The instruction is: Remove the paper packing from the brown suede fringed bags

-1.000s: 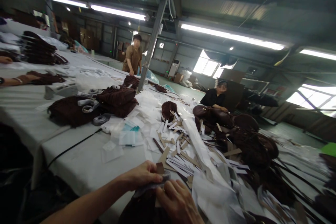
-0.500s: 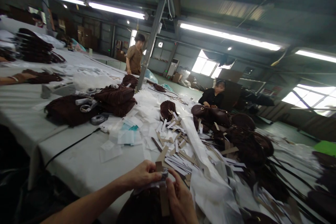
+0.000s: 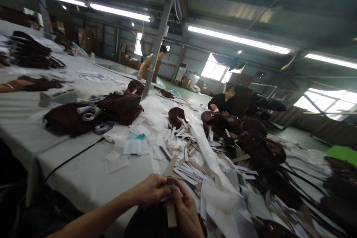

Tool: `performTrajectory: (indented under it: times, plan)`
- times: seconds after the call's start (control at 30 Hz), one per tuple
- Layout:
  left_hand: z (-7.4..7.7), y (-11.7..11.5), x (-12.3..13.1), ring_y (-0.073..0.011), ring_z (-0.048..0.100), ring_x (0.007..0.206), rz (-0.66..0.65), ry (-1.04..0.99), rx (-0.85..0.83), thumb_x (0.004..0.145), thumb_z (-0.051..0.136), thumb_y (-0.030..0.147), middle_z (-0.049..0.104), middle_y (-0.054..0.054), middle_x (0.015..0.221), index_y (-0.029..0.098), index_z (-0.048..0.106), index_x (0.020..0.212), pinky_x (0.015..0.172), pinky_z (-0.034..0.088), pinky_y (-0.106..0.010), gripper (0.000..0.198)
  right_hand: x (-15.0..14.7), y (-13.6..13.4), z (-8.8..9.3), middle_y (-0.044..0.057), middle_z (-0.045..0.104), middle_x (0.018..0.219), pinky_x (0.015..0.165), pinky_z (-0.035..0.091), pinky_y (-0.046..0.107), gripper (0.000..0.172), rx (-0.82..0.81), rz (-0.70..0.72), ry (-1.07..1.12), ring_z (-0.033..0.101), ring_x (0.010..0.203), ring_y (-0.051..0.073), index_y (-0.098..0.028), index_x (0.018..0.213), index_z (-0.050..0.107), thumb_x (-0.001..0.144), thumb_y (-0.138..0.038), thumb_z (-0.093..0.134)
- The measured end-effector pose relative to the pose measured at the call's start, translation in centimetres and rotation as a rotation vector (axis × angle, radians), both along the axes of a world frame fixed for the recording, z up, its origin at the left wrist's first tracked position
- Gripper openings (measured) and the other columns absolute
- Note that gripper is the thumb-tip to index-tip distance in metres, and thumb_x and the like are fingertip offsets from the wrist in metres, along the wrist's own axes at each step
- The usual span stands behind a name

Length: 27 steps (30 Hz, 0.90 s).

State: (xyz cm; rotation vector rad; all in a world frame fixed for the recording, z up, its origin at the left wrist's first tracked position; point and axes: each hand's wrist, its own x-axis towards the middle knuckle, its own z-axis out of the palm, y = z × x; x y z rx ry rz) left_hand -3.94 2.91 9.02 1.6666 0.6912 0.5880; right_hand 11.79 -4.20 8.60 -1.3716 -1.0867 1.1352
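Low in the head view, my left hand [image 3: 153, 190] and my right hand [image 3: 187, 208] meet fingertip to fingertip. Both are closed around a grey-brown card strip [image 3: 171, 215], whose lower end hangs down between them. Some pale, clear wrapping is pinched with it at the fingertips, though the fingers largely hide it. Directly beneath is a dark brown bag [image 3: 147, 221], partly covered by my hands and cut off by the lower edge of the picture.
Loose white and grey-brown strips [image 3: 186, 171] lie beyond my hands. Brown bags [image 3: 262, 147] are heaped at the right, others [image 3: 121, 106] at the left near tape rolls [image 3: 102, 128]. A post [image 3: 158, 41] rises behind. Two co-workers [image 3: 223, 101] [image 3: 152, 67] are across the table.
My fingertips have drawn closer together over the strip and wrapping. The co-worker in brown has turned and leaned behind the post. The whole view has shifted slightly.
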Motion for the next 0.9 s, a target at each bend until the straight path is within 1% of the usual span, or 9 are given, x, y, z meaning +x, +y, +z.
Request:
performTrajectory:
  times: [0.13, 0.27, 0.33, 0.47, 0.6, 0.7, 0.77, 0.83, 0.9]
  plan:
    - [0.6, -0.5, -0.3, -0.0113, 0.041, 0.053, -0.017, 0.010, 0.041, 0.077, 0.060, 0.037, 0.056, 0.004, 0.057, 0.017, 0.072, 0.079, 0.050, 0.028, -0.020, 0.024, -0.4, 0.4, -1.0, 0.001, 0.065, 0.056, 0.043, 0.044, 0.024, 0.057, -0.026, -0.001, 0.060, 0.060, 0.049, 0.017, -0.018, 0.102, 0.068, 0.066, -0.062, 0.070]
    - [1.0, -0.9, -0.4, -0.0129, 0.046, 0.055, -0.037, 0.038, 0.139, 0.078, 0.057, 0.032, 0.061, 0.002, 0.062, 0.019, 0.073, 0.082, 0.053, 0.031, -0.020, 0.021, -0.4, 0.8, -1.7, 0.002, 0.067, 0.059, 0.044, 0.045, 0.024, 0.054, -0.043, 0.002, 0.129, 0.061, 0.051, 0.017, -0.017, 0.094, 0.068, 0.063, -0.060, 0.073]
    - [1.0, -1.0, -0.3, -0.0131, 0.048, 0.056, -0.035, 0.059, 0.152, 0.077, 0.057, 0.029, 0.062, 0.002, 0.062, 0.019, 0.073, 0.081, 0.054, 0.032, -0.021, 0.019, -0.3, 0.9, -1.5, 0.002, 0.067, 0.057, 0.043, 0.044, 0.023, 0.053, -0.050, 0.016, 0.115, 0.060, 0.049, 0.017, -0.017, 0.090, 0.068, 0.061, -0.061, 0.074]
    - [0.8, -0.6, -0.3, -0.0123, 0.048, 0.055, -0.037, 0.093, 0.093, 0.073, 0.059, 0.026, 0.060, 0.004, 0.062, 0.017, 0.071, 0.083, 0.053, 0.033, -0.020, 0.018, -0.2, 0.7, -0.6, 0.001, 0.064, 0.053, 0.038, 0.039, 0.021, 0.053, -0.039, 0.011, 0.025, 0.056, 0.043, 0.014, -0.016, 0.082, 0.068, 0.061, -0.065, 0.071]
    - [0.7, -0.2, -1.1, -0.0134, 0.052, 0.065, -0.157, 0.078, 0.069, 0.073, 0.062, 0.028, 0.063, 0.002, 0.077, 0.018, 0.068, 0.098, 0.059, 0.039, -0.020, 0.028, -0.4, 0.2, -0.3, 0.003, 0.068, 0.064, 0.041, 0.042, 0.023, 0.049, -0.020, -0.024, 0.013, 0.058, 0.046, 0.015, -0.018, 0.085, 0.068, 0.066, -0.062, 0.069]
    - [0.5, -0.9, -1.5, -0.0144, 0.053, 0.069, -0.102, 0.113, 0.152, 0.078, 0.058, 0.029, 0.063, 0.001, 0.081, 0.018, 0.065, 0.102, 0.063, 0.040, -0.021, 0.027, -0.6, 0.0, -0.8, 0.003, 0.068, 0.065, 0.044, 0.044, 0.023, 0.045, -0.010, -0.046, 0.064, 0.060, 0.051, 0.016, -0.018, 0.083, 0.067, 0.067, -0.060, 0.069]
    - [0.2, -1.6, -1.5, -0.0167, 0.055, 0.077, -0.052, 0.135, 0.206, 0.079, 0.059, 0.031, 0.064, -0.001, 0.090, 0.020, 0.061, 0.106, 0.070, 0.041, -0.023, 0.030, -0.7, -0.1, -1.1, 0.002, 0.067, 0.064, 0.045, 0.044, 0.023, 0.042, -0.005, -0.066, 0.127, 0.060, 0.052, 0.016, -0.018, 0.082, 0.066, 0.068, -0.057, 0.070]
    - [0.0, -2.1, -1.4, -0.0187, 0.055, 0.084, -0.040, 0.144, 0.248, 0.079, 0.060, 0.033, 0.063, -0.003, 0.098, 0.021, 0.057, 0.109, 0.076, 0.041, -0.026, 0.032, -0.7, 0.0, -1.2, 0.000, 0.067, 0.063, 0.046, 0.043, 0.022, 0.039, -0.009, -0.083, 0.208, 0.058, 0.052, 0.014, -0.018, 0.081, 0.065, 0.067, -0.053, 0.073]
    - [-0.3, -2.3, -1.3, -0.0182, 0.054, 0.083, -0.046, 0.139, 0.266, 0.082, 0.056, 0.032, 0.062, -0.002, 0.095, 0.020, 0.055, 0.107, 0.076, 0.041, -0.026, 0.027, -0.8, 0.1, -1.2, 0.000, 0.067, 0.063, 0.047, 0.043, 0.020, 0.038, -0.020, -0.089, 0.287, 0.058, 0.053, 0.013, -0.018, 0.081, 0.063, 0.065, -0.050, 0.076]
